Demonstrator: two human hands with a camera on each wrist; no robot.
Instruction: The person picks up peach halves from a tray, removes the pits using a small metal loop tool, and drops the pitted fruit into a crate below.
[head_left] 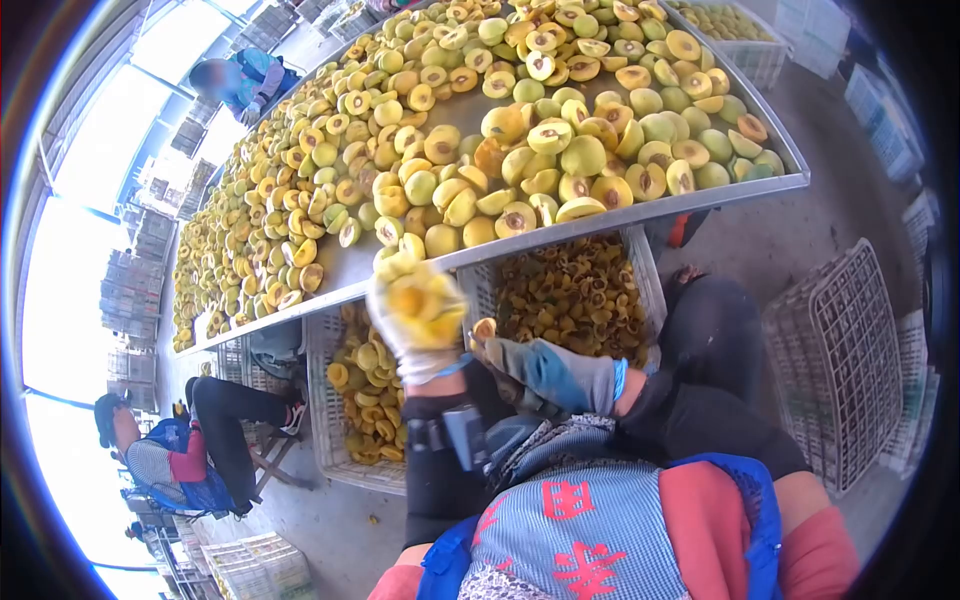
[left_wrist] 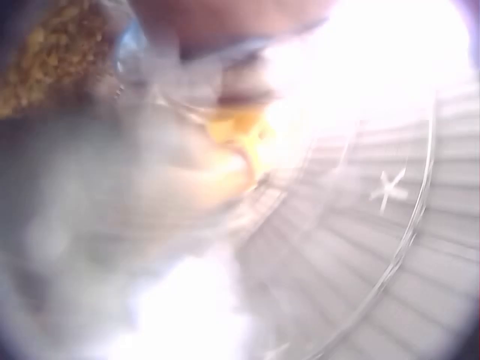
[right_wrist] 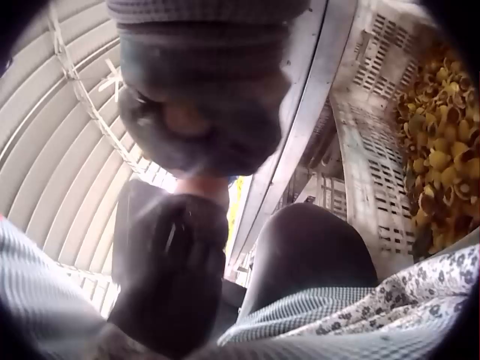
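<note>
My left hand [head_left: 415, 310], in a pale glove and blurred, holds yellow fruit [head_left: 418, 298] just off the near edge of the metal table [head_left: 350, 290]. In the left wrist view that yellow fruit [left_wrist: 244, 131] shows as a smear against the glove. To its right my right hand [head_left: 560, 375], in a grey-blue glove, pinches a small fruit half [head_left: 484, 328] at its fingertips. The right wrist view shows the dark, curled glove [right_wrist: 202, 105] from close by. Many halved yellow-green, peach-like fruits [head_left: 583, 155] cover the table, some with brown centres.
Below the table edge stand a crate [head_left: 650, 290] of brownish fruit pieces and another crate [head_left: 330, 450] of yellow halves. An upright plastic crate [head_left: 850, 370] is at right. Another person [head_left: 190, 450] sits at left; a further person [head_left: 245, 85] is across the table.
</note>
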